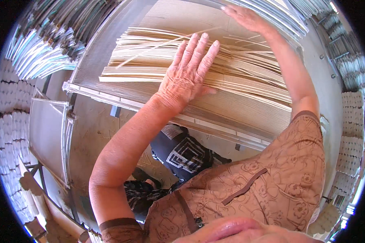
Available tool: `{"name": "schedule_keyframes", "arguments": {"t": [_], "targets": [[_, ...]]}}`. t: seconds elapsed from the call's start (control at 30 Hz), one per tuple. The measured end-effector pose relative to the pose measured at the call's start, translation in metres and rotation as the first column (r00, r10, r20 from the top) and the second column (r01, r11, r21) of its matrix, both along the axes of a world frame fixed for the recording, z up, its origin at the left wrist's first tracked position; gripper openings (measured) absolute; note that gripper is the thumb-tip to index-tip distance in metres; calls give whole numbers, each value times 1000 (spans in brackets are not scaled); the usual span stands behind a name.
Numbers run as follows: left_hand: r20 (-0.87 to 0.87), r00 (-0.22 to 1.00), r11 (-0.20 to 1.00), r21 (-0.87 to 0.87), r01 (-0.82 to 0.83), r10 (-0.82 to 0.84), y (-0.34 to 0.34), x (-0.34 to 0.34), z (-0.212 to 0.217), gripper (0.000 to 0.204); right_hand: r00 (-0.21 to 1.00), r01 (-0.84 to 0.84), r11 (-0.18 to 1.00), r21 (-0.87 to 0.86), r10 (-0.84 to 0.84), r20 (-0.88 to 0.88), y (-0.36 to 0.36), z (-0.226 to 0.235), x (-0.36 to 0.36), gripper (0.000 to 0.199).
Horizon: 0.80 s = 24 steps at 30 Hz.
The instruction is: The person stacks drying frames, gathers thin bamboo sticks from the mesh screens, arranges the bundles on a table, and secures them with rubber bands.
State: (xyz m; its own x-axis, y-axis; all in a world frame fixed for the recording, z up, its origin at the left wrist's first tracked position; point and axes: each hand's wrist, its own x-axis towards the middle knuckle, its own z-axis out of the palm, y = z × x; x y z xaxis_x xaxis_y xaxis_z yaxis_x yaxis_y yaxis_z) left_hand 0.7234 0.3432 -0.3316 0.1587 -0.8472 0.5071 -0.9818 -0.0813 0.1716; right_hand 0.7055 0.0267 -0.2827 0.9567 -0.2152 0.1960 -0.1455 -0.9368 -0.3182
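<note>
Remotely, I see the left hand (186,71) lying flat, fingers extended, over pale strips (140,56) layered on a framed tray (121,101); the right hand (245,18), fingers straight, apparently grasping nothing, hovers toward its far side. I judge the strips light, stiff, brittle, best held mid-length in broad bunches.

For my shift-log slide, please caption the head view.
Left hand spread over thin pale strips on a framed panel, right hand extended beyond them.

Brown floral shirt (288,182), short sleeves (306,125) — dark-trimmed
</note>
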Motion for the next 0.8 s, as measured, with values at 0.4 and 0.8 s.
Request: {"name": "schedule_keyframes", "arguments": {"t": [0.4,0.8], "targets": [[22,995,994,38,-102,101,-33,55,13,128,837,151,987,51,-100,-538,39,-8,-144,80],[-494,869,942,305,138,32,-52,110,17,67,919,9,939,-345,-144,-367,110,0,-165,124]]}}
